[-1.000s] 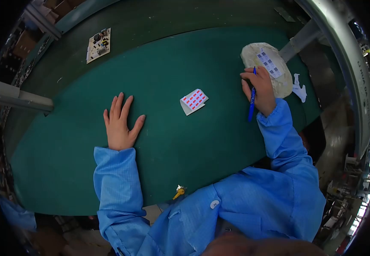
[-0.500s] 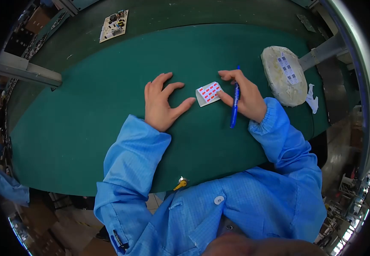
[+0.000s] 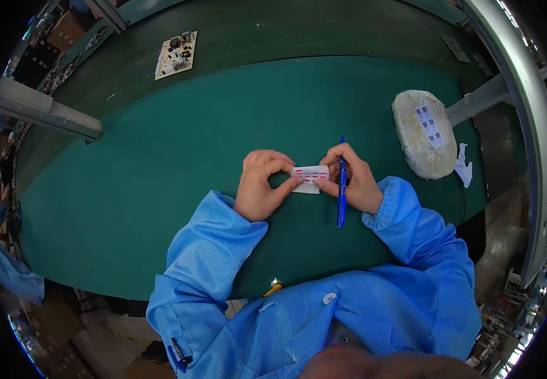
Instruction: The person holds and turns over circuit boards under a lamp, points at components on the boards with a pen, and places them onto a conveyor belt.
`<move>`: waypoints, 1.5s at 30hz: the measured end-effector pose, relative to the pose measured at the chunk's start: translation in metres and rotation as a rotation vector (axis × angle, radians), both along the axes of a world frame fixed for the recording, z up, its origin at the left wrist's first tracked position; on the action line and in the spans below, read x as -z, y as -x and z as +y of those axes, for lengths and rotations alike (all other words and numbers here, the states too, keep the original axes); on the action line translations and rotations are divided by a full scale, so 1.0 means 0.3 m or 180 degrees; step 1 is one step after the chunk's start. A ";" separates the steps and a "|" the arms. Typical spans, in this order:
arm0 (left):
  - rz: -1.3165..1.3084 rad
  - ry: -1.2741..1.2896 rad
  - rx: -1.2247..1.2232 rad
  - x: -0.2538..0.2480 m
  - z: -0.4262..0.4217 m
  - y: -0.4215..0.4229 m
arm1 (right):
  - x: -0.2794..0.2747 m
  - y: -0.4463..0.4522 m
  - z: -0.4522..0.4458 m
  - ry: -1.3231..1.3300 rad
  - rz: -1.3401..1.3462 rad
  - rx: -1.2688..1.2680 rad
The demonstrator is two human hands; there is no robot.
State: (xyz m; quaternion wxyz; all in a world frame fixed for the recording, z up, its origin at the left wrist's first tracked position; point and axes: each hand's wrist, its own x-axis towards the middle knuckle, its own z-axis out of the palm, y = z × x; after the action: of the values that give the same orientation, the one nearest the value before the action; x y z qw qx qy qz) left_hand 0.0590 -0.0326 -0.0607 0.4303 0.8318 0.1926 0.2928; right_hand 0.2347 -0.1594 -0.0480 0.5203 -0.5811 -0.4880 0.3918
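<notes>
Over the green surface (image 3: 128, 208), between both hands, the sheet (image 3: 307, 188) with its red marks looked light, bendy and easily creased, best taken by its side edges. The left hand (image 3: 262, 184) kept a narrow grip on one edge; the right hand (image 3: 356, 182) pinched the other, a pen (image 3: 341, 205) held among its fingers. Farther off lay a pale bundle (image 3: 409, 142).
</notes>
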 end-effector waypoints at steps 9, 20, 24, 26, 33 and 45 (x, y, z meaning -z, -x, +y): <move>0.0168 0.0197 0.0239 -0.006 -0.001 0.021 | -0.009 0.007 0.008 -0.0330 -0.0100 0.0104; 0.0228 0.0541 0.0216 -0.038 -0.025 0.000 | -0.008 -0.015 -0.008 -0.0146 -0.0110 -0.0033; 0.0436 0.0756 0.0146 -0.044 -0.039 -0.040 | -0.005 -0.070 -0.018 0.0047 -0.0056 -0.0281; 0.0506 0.0696 0.0195 -0.054 -0.047 -0.044 | 0.003 -0.066 -0.016 -0.0035 0.0048 -0.0254; 0.0489 0.0576 0.0306 -0.058 -0.059 -0.051 | -0.017 -0.063 -0.019 -0.0124 0.0006 -0.0244; 0.0314 0.1985 0.0419 -0.032 -0.045 -0.056 | 0.001 -0.121 -0.015 -0.0066 0.0456 -0.0100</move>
State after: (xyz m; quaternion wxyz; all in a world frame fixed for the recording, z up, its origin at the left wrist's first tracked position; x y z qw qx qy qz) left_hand 0.0757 -0.0460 -0.0511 0.6727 0.6837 0.2394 0.1505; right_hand 0.2708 -0.1640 -0.0484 0.5537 -0.5383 -0.4626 0.4354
